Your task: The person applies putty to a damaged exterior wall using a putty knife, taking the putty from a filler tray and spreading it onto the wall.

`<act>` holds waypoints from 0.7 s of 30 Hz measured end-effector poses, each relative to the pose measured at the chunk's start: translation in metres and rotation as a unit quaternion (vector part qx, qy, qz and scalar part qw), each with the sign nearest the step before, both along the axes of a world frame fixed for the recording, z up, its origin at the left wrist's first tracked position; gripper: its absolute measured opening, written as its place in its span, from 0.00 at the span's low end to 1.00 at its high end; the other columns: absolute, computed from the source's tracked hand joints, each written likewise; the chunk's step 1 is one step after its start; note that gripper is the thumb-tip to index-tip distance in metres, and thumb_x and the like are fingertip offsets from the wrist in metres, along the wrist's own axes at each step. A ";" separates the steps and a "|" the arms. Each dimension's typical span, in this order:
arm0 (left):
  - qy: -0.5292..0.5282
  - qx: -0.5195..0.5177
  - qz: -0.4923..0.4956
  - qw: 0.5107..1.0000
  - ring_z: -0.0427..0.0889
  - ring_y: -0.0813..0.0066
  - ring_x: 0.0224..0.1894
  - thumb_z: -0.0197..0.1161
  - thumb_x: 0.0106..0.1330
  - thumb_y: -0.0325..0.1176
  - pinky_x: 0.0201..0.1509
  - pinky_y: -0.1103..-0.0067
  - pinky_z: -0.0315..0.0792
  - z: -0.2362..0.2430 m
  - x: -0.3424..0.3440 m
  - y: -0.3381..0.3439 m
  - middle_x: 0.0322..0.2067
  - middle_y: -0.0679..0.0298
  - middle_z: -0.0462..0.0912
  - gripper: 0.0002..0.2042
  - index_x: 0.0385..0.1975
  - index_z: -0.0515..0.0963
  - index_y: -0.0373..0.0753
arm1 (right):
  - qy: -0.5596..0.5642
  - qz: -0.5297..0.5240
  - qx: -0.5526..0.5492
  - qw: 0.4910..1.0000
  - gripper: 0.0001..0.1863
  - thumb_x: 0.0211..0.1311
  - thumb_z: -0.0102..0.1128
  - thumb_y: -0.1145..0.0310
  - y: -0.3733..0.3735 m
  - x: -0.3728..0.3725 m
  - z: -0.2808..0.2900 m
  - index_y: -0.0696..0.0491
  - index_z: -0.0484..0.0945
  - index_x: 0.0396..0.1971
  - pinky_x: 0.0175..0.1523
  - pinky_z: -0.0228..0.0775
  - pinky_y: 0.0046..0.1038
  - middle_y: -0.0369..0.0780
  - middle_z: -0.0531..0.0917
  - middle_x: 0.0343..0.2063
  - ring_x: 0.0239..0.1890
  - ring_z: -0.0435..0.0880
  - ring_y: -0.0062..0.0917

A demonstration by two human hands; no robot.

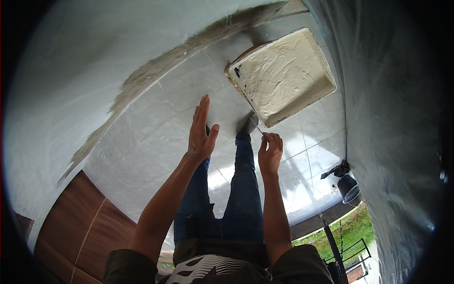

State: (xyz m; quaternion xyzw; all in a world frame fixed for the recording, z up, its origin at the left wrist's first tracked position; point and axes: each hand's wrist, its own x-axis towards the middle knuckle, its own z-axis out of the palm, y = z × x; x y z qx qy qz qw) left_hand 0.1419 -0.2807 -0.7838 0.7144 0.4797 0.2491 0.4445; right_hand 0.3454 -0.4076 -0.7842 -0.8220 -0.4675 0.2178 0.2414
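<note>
Head view, right hand [270, 154] grip pinching thin stick [258, 128], tray [282, 75] beyond

A thin, straight, pale metal rod [258, 128], pinched at its near end, slants up-left toward the near edge of the far-right square white-coated tray [283, 78].

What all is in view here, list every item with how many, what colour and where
tray of white paste: one, off-white, on the floor tiles at upper right
floor tiles: many, pale grey, glossy, across the middle
wall: one, pale grey-white, left
wooden door: one, brown, lower left
bucket: one, dark, right edge of the floor
thin stick: one, pale, pinched in the right hand
legs in jeans: two, blue, centre
left hand: one, open, flat, empty
right hand: one, fingers closed on the stick
</note>
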 end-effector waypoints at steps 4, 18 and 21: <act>0.015 -0.001 0.011 1.000 0.51 0.50 0.78 0.50 0.74 0.47 0.79 0.55 0.46 -0.005 0.006 -0.003 0.74 0.48 0.56 0.34 0.75 0.51 0.36 | -0.023 0.084 -0.051 0.995 0.11 0.59 0.58 0.83 0.014 0.049 -0.022 0.61 0.81 0.42 0.51 0.73 0.41 0.46 0.80 0.39 0.45 0.78 0.43; 0.015 -0.007 0.030 0.999 0.52 0.49 0.77 0.46 0.75 0.55 0.78 0.55 0.46 -0.004 0.006 -0.007 0.74 0.46 0.55 0.37 0.75 0.51 0.34 | -0.002 0.215 -0.044 0.976 0.08 0.53 0.54 0.82 0.112 0.044 -0.050 0.61 0.81 0.31 0.50 0.75 0.40 0.47 0.79 0.35 0.43 0.78 0.43; 0.012 -0.004 0.031 0.999 0.52 0.48 0.77 0.47 0.75 0.55 0.78 0.54 0.46 -0.005 0.008 -0.005 0.74 0.46 0.55 0.37 0.75 0.51 0.34 | -0.021 0.237 -0.064 0.969 0.08 0.52 0.55 0.82 0.141 0.037 -0.051 0.61 0.81 0.32 0.49 0.76 0.40 0.48 0.79 0.35 0.43 0.78 0.43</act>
